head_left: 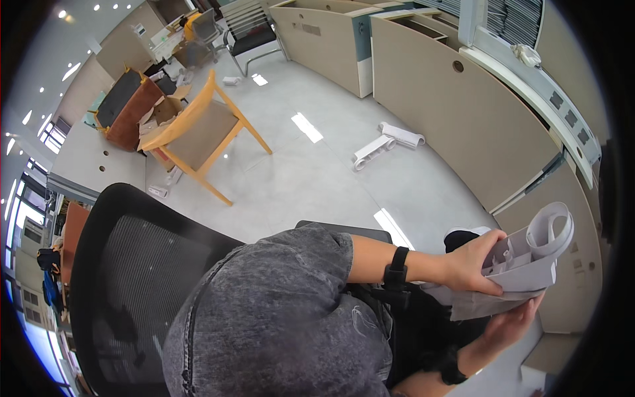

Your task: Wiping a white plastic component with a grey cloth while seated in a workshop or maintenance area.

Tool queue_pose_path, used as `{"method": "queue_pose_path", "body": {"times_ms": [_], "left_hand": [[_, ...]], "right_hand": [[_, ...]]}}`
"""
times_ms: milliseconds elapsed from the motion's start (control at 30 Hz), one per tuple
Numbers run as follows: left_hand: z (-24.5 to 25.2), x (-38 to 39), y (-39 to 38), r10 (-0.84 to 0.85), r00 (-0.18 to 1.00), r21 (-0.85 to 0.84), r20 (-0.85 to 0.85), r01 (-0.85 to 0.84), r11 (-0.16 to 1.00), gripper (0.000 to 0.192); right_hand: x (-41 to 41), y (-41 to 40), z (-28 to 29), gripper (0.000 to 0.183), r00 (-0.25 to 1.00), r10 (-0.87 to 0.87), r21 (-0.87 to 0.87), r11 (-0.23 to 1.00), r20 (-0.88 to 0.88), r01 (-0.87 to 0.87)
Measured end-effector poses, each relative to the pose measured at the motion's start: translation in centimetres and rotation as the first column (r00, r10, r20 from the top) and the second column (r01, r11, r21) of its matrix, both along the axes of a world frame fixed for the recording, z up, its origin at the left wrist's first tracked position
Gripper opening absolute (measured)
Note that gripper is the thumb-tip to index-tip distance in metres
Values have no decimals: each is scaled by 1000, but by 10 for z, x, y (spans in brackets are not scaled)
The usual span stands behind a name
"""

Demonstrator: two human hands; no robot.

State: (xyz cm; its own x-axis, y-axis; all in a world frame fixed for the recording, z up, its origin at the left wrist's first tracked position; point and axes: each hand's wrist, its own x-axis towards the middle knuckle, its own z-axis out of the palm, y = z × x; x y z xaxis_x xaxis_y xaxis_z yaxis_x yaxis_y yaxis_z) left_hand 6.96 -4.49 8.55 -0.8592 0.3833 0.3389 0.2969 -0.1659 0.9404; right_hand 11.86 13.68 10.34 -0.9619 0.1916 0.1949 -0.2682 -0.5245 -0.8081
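Observation:
My left hand grips a white moulded plastic part, its thumb on the near side. A round hollow end on the part points up and to the right, and small ribs and posts show inside its open face. Beneath the part hangs a grey cloth. My right hand presses this cloth to the underside of the part from below, and some of its fingertips are hidden behind it. Dark bands circle both wrists.
Two similar white plastic parts lie on the tiled floor. Beige desk panels stand along the right. A wooden chair and a black mesh chair back are to the left. A person is far off.

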Motion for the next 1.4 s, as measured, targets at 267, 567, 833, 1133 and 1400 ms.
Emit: {"method": "queue_pose_path", "body": {"times_ms": [267, 567, 833, 1133, 1400], "left_hand": [[45, -7, -10, 15, 992, 269, 128, -49, 962, 83], [-20, -24, -7, -424, 814, 265, 396, 341, 902, 46], [-22, -27, 9, -756, 517, 754, 402, 282, 593, 46], [-8, -13, 32, -644, 532, 638, 550, 230, 735, 47], [-17, -27, 24, -694, 526, 731, 491, 184, 657, 49]], "right_hand": [[12, -55, -12, 49, 970, -205, 579, 779, -127, 240], [20, -46, -6, 35, 981, -76, 136, 989, 176, 53], [14, -48, 12, 35, 874, -483, 617, 669, -61, 413], [15, -19, -1, 35, 887, -442, 428, 833, 136, 350], [10, 18, -10, 44, 953, -126, -213, 959, 275, 188]]}}
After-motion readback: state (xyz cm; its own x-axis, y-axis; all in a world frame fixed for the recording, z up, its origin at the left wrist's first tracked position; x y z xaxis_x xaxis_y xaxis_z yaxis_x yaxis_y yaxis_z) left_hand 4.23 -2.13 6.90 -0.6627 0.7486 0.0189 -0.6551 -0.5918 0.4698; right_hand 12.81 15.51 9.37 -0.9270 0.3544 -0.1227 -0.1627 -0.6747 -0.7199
